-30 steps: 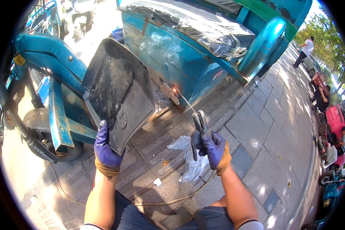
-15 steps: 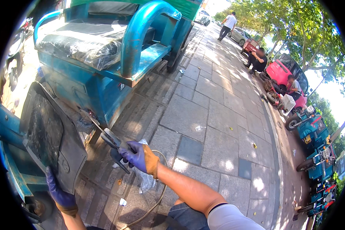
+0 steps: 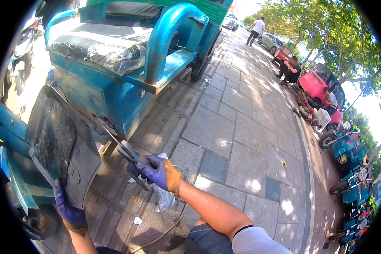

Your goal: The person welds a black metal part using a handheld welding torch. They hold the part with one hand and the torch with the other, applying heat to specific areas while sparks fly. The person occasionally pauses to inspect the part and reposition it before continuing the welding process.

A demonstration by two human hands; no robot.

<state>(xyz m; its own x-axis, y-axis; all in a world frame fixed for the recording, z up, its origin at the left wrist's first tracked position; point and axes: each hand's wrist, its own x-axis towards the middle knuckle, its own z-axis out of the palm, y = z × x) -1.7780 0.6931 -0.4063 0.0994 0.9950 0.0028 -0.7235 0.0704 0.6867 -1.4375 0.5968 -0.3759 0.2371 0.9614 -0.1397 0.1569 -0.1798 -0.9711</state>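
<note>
My right hand, in a purple and tan glove, is closed round a welding electrode holder. A thin welding rod runs from its jaws up to the lower corner of a blue metal vehicle body. At this scale I cannot tell whether the rod's tip touches the metal. My left hand, gloved alike, grips the lower edge of a black, creased panel that looks like a hand-held welding shield. The shield stands tilted left of the rod, with part of my grip hidden.
A plastic-wrapped seat and a curved blue rail sit above. The cable trails over the paving beside crumpled plastic. Several blue three-wheelers and a pink vehicle line the right; people are farther off.
The whole view has shifted slightly, with the scene a little farther right. Both hands keep their holds. The small reddish glow near the rod's tip is no longer clearly visible.
</note>
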